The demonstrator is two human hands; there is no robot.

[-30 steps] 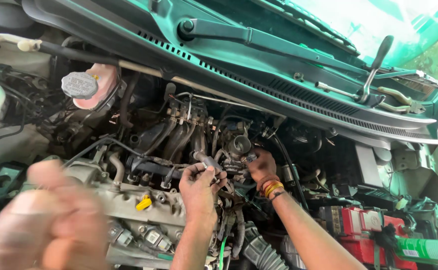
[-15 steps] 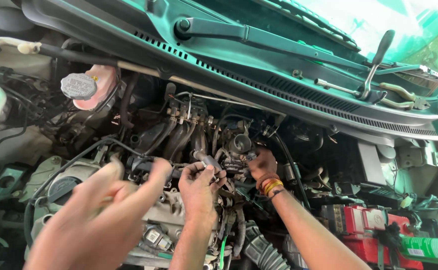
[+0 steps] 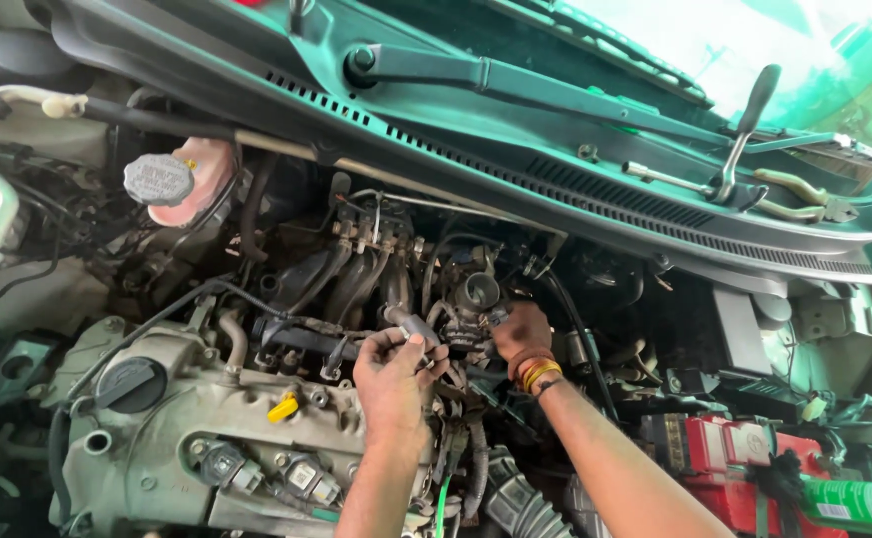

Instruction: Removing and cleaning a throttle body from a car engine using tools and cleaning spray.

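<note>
Throttle body [image 3: 476,297], round bore facing the viewer, sits mid-bay behind the intake manifold runners [image 3: 356,269]. Left hand [image 3: 391,374], fingers closed on a short grey tool handle [image 3: 414,327] whose long axis runs up-left. Right hand [image 3: 522,334], nearer, fingers curled against the body's right side. Engine valve cover [image 3: 207,408] lies left; red battery [image 3: 725,453] right.

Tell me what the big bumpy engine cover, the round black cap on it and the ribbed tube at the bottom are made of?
Engine cover: looks like cast metal, dull grey and grainy, with bolted edges. Round black cap: probably plastic, matte and moulded. Ribbed tube: likely rubber or soft plastic, black with bendy-looking ridges.
</note>
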